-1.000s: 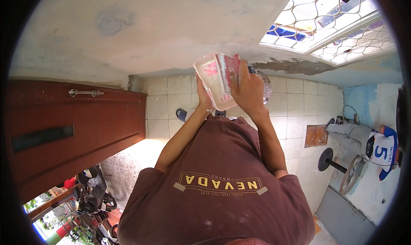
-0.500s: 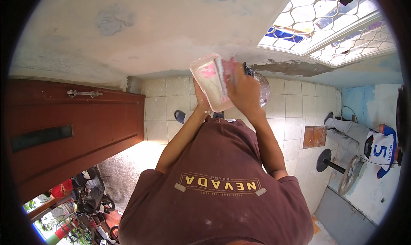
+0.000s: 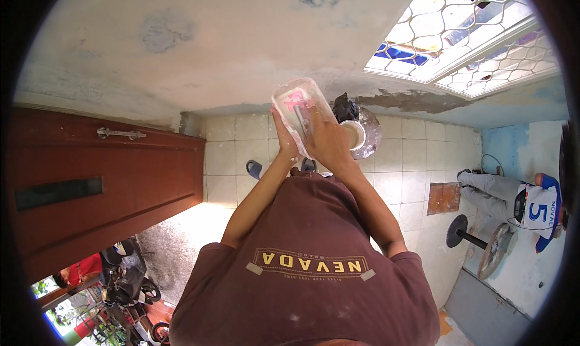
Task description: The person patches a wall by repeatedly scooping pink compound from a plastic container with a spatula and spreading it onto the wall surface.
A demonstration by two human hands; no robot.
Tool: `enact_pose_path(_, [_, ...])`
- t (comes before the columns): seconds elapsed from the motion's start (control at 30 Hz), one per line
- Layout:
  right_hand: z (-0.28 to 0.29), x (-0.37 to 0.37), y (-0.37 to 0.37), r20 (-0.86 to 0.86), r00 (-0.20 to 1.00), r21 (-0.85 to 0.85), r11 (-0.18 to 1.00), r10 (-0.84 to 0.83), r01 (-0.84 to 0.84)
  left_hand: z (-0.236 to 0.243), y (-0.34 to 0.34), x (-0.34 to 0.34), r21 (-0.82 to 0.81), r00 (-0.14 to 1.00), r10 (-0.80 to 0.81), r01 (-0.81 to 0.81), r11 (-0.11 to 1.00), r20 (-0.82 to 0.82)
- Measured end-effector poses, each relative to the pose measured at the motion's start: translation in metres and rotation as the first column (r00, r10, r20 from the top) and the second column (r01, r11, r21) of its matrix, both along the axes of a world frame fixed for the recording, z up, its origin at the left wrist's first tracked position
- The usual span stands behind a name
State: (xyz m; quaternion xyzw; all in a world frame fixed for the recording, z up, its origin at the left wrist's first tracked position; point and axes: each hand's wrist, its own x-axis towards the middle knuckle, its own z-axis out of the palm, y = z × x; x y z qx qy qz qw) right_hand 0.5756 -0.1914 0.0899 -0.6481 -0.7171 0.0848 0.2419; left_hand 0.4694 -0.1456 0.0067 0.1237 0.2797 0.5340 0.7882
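My left hand (image 3: 286, 142) grips a shallow rectangular plastic tub (image 3: 280, 99) from its left side, holding it tilted in front of my chest near the wall. Whitish paste and a smear of pink paste (image 3: 295, 98) coat its inside. The fingers of my right hand (image 3: 330, 145) are closed round a scraper (image 3: 301, 120), whose blade lies inside the tub. My hand hides most of the scraper's handle. Beyond my right hand stands a white bucket (image 3: 362, 135), with a black plastic bag (image 3: 345, 108) beside it.
A patchy plastered wall (image 3: 229, 50) rises ahead, with a grilled window (image 3: 447, 38) at right. A red-brown door (image 3: 151, 164) is on the left. At far right are another person (image 3: 538, 210) and a round-topped stand (image 3: 492, 249). A motorbike (image 3: 128, 270) is at lower left.
My right hand has moved left and down, bringing the scraper from the tub's right side into it. The white bucket, hidden before, now shows. My left hand stays on the tub.
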Motion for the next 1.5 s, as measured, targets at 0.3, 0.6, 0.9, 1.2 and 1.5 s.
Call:
enact_pose_path(0.3, [0.016, 0.017, 0.009, 0.024, 0.993, -0.185, 0.976, -0.114, 0.116, 0.013, -0.006, -0.001, 0.088, 0.975, -0.114, 0.098, 0.991, 0.189])
enact_pose_path(0.6, [0.016, 0.017, 0.014, -0.044, 0.995, -0.202, 0.976, -0.089, 0.078, -0.033, 0.004, -0.007, 0.089, 0.965, -0.108, 0.089, 0.992, 0.238])
enact_pose_path(0.9, [0.011, 0.011, 0.008, -0.088, 0.994, -0.24, 0.97, -0.066, 0.043, -0.012, 0.003, -0.007, 0.033, 0.999, -0.034, 0.033, 0.999, 0.02])
enact_pose_path(1.2, [-0.004, 0.003, 0.007, -0.039, 0.999, -0.212, 0.977, -0.024, 0.015, -0.026, 0.011, -0.016, 0.074, 0.989, -0.123, 0.117, 0.99, 0.078])
enact_pose_path(1.5, [0.003, 0.001, 0.007, 0.009, 1.0, -0.08, 0.996, -0.03, 0.03, -0.013, 0.013, -0.012, 0.084, 0.993, -0.101, 0.096, 0.992, 0.058])
